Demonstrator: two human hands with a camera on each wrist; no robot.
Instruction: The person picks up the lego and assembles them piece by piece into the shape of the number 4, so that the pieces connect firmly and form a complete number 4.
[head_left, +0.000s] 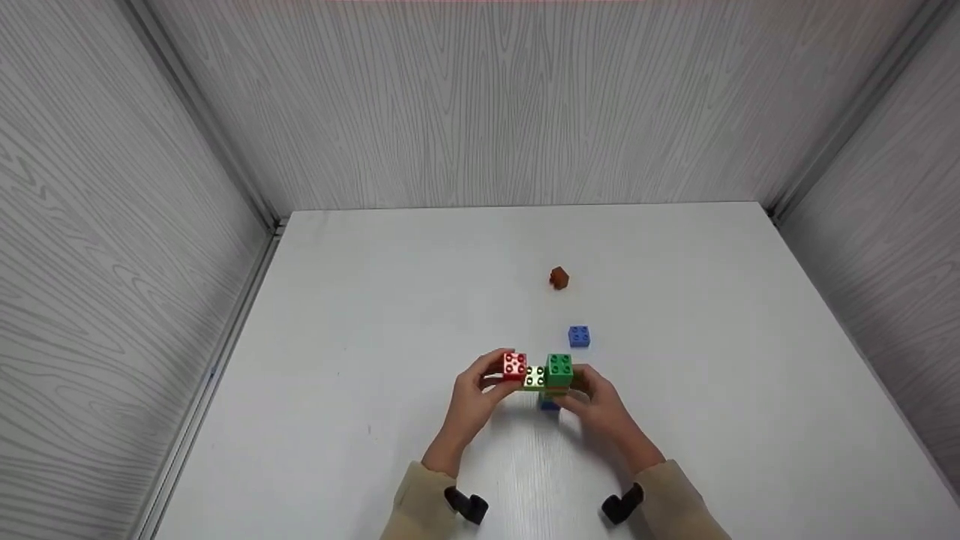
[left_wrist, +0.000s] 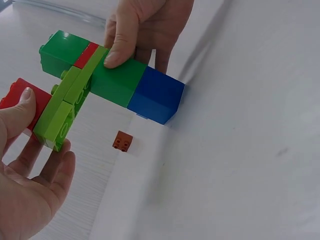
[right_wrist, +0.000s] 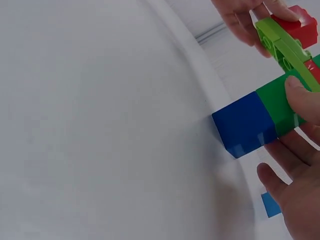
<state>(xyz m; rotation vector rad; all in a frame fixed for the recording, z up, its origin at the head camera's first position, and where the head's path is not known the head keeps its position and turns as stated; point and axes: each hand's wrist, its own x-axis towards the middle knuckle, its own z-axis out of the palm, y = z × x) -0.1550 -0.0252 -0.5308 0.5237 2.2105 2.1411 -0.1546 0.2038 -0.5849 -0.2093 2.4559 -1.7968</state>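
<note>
Both hands hold one assembly of toy building bricks over the table. My left hand (head_left: 469,401) pinches the red brick (left_wrist: 36,97) at one end of a long lime-green brick (left_wrist: 48,120), thumb on the red side and fingertips under the lime end. With thumb and fingers, my right hand (head_left: 606,411) grips a green brick (left_wrist: 120,85) beneath the other end. Below that green brick is a dark blue brick (left_wrist: 159,95); above the lime one come a thin red piece (left_wrist: 86,55) and another green brick (head_left: 559,367). The right fingers partly cover the lower green brick.
A loose blue brick (head_left: 579,336) lies on the white table (head_left: 375,300) just beyond the right hand. Farther back is a brown brick (head_left: 559,278). Grey wood-grain panels (head_left: 480,112) enclose the table at the back and both sides.
</note>
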